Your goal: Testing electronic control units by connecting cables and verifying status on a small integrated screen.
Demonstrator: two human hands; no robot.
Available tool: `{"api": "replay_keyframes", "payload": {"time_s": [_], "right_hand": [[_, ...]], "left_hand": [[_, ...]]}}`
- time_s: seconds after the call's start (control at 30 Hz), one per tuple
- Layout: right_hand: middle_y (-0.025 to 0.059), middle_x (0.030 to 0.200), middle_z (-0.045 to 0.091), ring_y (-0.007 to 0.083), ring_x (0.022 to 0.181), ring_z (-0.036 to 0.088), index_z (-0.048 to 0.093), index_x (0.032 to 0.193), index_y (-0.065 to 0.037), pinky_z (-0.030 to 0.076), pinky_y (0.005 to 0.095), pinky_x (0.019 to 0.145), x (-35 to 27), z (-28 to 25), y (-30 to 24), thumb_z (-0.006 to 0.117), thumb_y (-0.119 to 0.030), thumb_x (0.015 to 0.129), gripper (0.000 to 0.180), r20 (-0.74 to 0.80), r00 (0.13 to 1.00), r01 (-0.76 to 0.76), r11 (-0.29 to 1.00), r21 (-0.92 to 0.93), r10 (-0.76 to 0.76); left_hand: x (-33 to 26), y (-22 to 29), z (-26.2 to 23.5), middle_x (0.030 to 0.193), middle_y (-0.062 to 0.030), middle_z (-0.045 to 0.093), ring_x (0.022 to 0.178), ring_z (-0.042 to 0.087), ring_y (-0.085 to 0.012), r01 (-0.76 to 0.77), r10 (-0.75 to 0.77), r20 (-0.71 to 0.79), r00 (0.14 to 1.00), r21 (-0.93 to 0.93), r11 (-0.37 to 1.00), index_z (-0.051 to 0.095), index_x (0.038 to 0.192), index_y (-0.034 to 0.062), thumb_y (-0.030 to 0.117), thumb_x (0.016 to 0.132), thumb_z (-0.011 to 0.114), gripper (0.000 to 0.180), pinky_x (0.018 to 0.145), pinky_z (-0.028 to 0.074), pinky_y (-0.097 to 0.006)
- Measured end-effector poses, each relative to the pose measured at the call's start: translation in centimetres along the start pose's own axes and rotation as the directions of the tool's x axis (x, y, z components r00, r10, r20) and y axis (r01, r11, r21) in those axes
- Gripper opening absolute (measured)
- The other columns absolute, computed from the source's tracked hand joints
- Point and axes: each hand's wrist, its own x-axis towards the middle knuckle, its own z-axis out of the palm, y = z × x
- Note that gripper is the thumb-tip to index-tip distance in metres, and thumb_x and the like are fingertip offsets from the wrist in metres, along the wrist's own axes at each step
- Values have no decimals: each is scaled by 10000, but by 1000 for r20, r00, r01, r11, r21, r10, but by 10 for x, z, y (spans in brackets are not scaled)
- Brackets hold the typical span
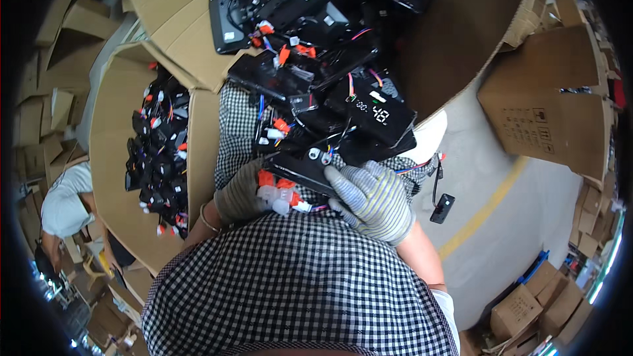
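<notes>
In my lap, over the checked apron (290,270), my hands hold a black electronic unit (300,170) with wires and plugs. My gloved left hand (241,194) closes around its left end, beside a bunch of orange and clear white connectors (280,196). Thumb and fingers of my gloved right hand (376,201) grip the unit's right end, next to small round silver parts (320,154). Just beyond lies a black display unit (372,112) with lit white digits. Other black units (270,76) with coloured wires are heaped around it.
A big cardboard box (171,6) full of black units opens in front of me. Another box (105,151) with smaller black parts stands left. On the floor at right lies a small black device (443,208) with a cable. A person (69,201) bends at far left.
</notes>
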Motion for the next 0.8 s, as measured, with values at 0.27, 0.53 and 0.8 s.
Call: {"api": "replay_keyframes", "payload": {"time_s": [0.27, 0.53, 0.8], "right_hand": [[86, 866, 606, 223, 648, 535, 577, 1146, -54, 449, 339, 522, 6, 4, 2, 681, -249, 724, 476, -18, 999, 45, 999, -24, -45], [86, 855, 604, 223, 635, 523, 577, 1142, -42, 434, 342, 513, 11, 4, 10, 698, -239, 710, 490, -13, 998, 65, 998, 16, -65], [57, 675, 593, 256, 585, 538, 543, 1174, -9, 436, 385, 546, 12, 3, 26, 652, -282, 770, 501, -74, 996, -44, 989, 140, 54]], "left_hand": [[-11, -22, 3, 1085, -159, 572, 924, 590, -276, -107, 76, 135, 988, 233, 967, 498, 1169, -27, 271, 742, 718, 565, 838, 485, -362], [-19, -45, 10, 1066, -159, 589, 892, 603, -259, -120, 103, 93, 990, 204, 972, 547, 1149, 17, 298, 705, 752, 564, 785, 501, -346], [9, 14, -15, 951, -78, 663, 824, 642, -233, 188, -185, 144, 972, -7, 982, 575, 1140, 56, 322, 735, 750, 515, 810, 508, -313]]}}
